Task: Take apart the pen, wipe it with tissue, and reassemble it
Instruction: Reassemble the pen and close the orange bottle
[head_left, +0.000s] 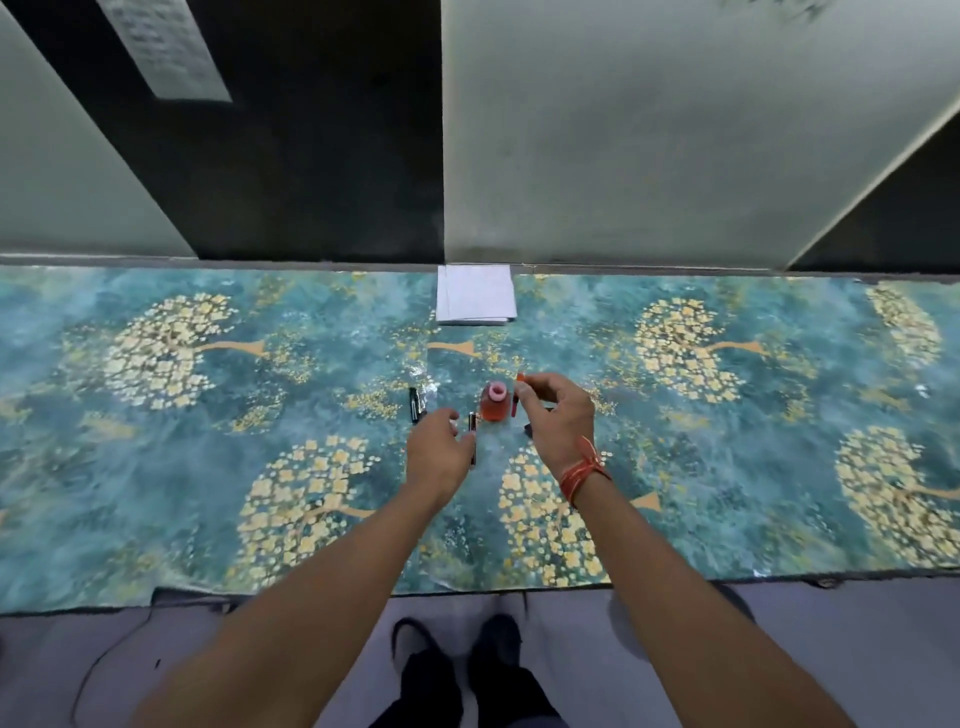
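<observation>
While the pen lies in pieces on the bench (156, 467), conditions run as follows, left to right.

Black pen part (414, 404): flat on the bench, just left of the left hand, untouched.
Left hand (435, 453): fingers loosely curled around a slim dark pen section (472, 436); whether the hold is firm cannot be told.
Ink bottle (493, 405): upright, uncapped, between the two hands.
Right hand (556, 415): fingers pinched on a thin orange-red pen part (517, 396), held just beside the bottle mouth.
Tissue stack (475, 295): at the far bench edge, well apart from both hands.
Risk, spill: either hand could knock the open bottle, since both work right next to it.
Risk, loss: small loose parts could roll off or vanish against the busy pattern.
Risk, staining: ink could transfer to fingers before the tissue is reached.
</observation>
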